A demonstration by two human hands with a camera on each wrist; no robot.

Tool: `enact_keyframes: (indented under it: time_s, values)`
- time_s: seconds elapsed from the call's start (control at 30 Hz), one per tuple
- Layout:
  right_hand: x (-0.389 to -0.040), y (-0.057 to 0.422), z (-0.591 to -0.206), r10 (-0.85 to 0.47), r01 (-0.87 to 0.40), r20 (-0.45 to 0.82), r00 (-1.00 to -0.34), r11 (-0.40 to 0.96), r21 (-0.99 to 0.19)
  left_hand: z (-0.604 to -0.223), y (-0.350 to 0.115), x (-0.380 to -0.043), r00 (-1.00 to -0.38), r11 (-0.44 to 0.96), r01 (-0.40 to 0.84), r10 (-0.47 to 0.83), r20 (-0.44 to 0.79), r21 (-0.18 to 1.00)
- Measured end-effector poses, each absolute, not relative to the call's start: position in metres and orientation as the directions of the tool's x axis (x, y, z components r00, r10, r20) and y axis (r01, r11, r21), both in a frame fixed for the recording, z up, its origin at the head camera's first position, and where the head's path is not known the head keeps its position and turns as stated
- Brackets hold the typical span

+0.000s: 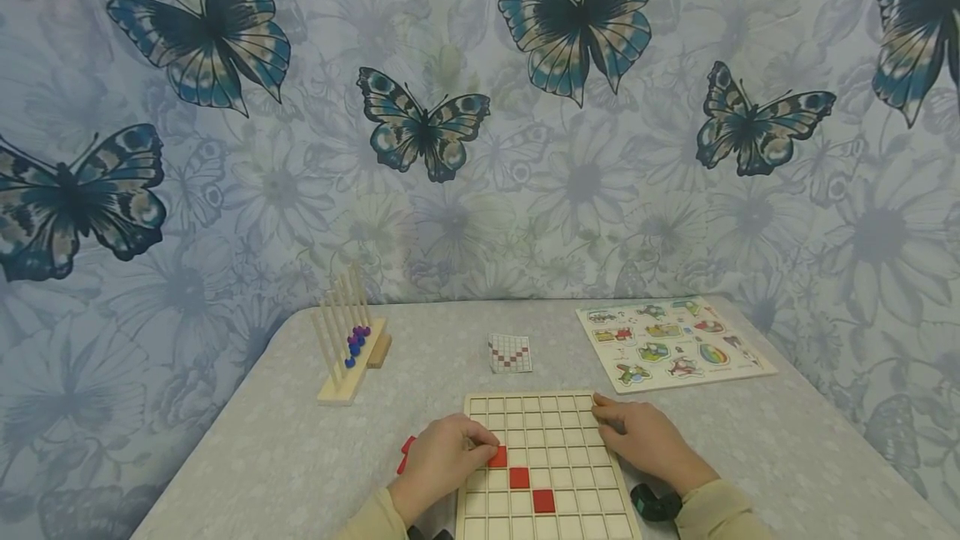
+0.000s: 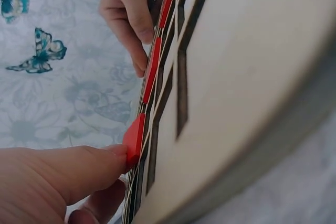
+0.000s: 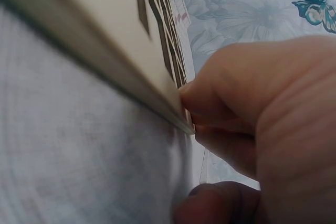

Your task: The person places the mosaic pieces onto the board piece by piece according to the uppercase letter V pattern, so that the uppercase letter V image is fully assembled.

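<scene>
A pale wooden grid board (image 1: pixel 581 457) lies on the table in front of me. My left hand (image 1: pixel 442 457) pinches a red square tile (image 1: pixel 498 457) at a cell near the board's left side; the left wrist view shows thumb and fingers on the tile (image 2: pixel 135 140). Two more red tiles, one (image 1: pixel 519 477) and another (image 1: pixel 543 501), sit in cells stepping down to the right. My right hand (image 1: pixel 648 436) grips the board's right edge near the far corner. Loose red pieces (image 1: pixel 407 445) are partly hidden behind the left hand.
Beyond the board lies a small card (image 1: pixel 510 357) with a red V pattern on a grid. A wooden peg stand (image 1: pixel 341 390) with blue and purple beads is at the left. At the right lies a picture puzzle board (image 1: pixel 675 348). A patterned cloth wall closes the back.
</scene>
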State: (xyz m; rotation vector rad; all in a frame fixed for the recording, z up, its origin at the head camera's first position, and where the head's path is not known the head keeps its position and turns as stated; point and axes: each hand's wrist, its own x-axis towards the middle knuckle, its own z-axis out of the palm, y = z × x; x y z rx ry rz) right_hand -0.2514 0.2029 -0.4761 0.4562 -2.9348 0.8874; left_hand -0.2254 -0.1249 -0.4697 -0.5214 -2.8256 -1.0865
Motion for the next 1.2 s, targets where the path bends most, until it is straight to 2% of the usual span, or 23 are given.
enact_keyframes:
  time_s: [0.63,0.9,1.2]
  values:
    - [-0.253,0.205,-0.473,-0.304,-0.324,0.125,-0.944,0.791,-0.519,-0.469,-0.128,-0.227,-0.947,0.713,0.319,0.262,0.185,0.624]
    - [-0.252,0.203,-0.473,-0.288,-0.304,0.115,-0.951,0.795,-0.525,-0.45,-0.152,-0.233,-0.975,0.699,0.219,0.186,0.123,0.681]
    - [-0.252,0.203,-0.473,-0.279,-0.294,0.11,-0.954,0.799,-0.525,-0.438,-0.192,-0.246,-0.995,0.796,0.104,0.082,0.065,0.596]
